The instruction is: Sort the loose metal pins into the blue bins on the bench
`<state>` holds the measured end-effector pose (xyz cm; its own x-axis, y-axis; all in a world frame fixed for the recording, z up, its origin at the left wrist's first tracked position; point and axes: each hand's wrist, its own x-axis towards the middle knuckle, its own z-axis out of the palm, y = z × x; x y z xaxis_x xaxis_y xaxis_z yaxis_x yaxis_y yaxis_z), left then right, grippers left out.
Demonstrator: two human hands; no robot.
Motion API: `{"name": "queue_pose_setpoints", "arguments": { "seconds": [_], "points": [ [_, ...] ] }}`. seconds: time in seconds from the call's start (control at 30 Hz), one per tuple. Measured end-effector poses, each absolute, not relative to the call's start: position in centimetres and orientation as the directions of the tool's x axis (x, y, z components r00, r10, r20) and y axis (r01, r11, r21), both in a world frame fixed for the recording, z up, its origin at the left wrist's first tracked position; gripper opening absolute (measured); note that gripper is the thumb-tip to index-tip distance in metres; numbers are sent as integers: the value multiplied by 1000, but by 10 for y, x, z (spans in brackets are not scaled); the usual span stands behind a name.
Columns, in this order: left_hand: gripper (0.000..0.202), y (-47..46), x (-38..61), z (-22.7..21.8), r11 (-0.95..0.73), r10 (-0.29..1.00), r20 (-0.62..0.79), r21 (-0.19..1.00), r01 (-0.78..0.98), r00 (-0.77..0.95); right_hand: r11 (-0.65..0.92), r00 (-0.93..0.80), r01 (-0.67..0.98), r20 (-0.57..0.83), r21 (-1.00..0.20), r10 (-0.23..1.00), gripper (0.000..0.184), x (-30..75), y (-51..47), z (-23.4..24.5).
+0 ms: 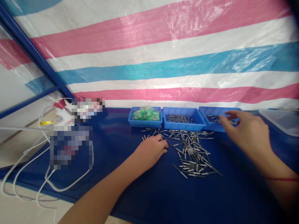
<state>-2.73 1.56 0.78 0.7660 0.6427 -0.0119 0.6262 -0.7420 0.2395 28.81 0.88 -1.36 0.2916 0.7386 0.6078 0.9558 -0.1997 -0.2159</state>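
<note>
At the left, a slanting blue frame [30,46], and below, looping white cables [17,177] partly over the left edge of the dark blue bench [149,199]. Just beside, a yellow band [46,123], then a cluster of white fittings [65,118] and 2 pixelated patches [70,146], too coarse to make out. Behind everything, a shiny sheet [149,74] with pink, white and blue stripes.

On the far side of the bench, 3 blue bins in a row. In the left bin [145,125], a heap of small green-and-clear packets [146,115]. Nearer, the left hand [150,151], back upward, at the left edge of the loose metal rivets [192,151], with fingers curled and close together; impossible to tell whether clamped on a rivet.

To the right, a layer of rivets in the middle bin [184,126]. In front, the loose rivets, overlapping in many directions and spread toward the near right. In the right bin [209,127], more rivets, partly hidden by the right hand [251,133]. There, fingers above the bin, with thumb and forefinger apart. Around the wrist, a thin red string [283,179]. At far right, beyond the hand, a clear plastic piece [283,123].
</note>
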Motion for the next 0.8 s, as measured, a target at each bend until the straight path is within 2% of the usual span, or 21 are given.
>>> {"name": "queue_pose_setpoints", "arguments": {
  "seconds": [0.13,0.27,0.43,0.63,0.8],
  "points": [
    [18,14,-28,10,-761,637,34,186,621,770,-81,198,975,652,-206,732,30,270,7,-12],
    [29,15,-30,13,-694,720,106,77,716,686,97,67,974,675,-203,735,24,245,0,-6],
    [24,21,-31,5,-676,737,41,36,736,675,323,-102,918,648,-232,755,21,216,-9,-5],
    [18,21,-29,2,-706,708,48,30,707,705,415,-180,851,564,-322,806,16,193,-19,-6],
    [15,21,-29,7,-717,695,124,47,696,708,455,-218,814,536,-361,816,14,184,-22,-6]
  ]
}}
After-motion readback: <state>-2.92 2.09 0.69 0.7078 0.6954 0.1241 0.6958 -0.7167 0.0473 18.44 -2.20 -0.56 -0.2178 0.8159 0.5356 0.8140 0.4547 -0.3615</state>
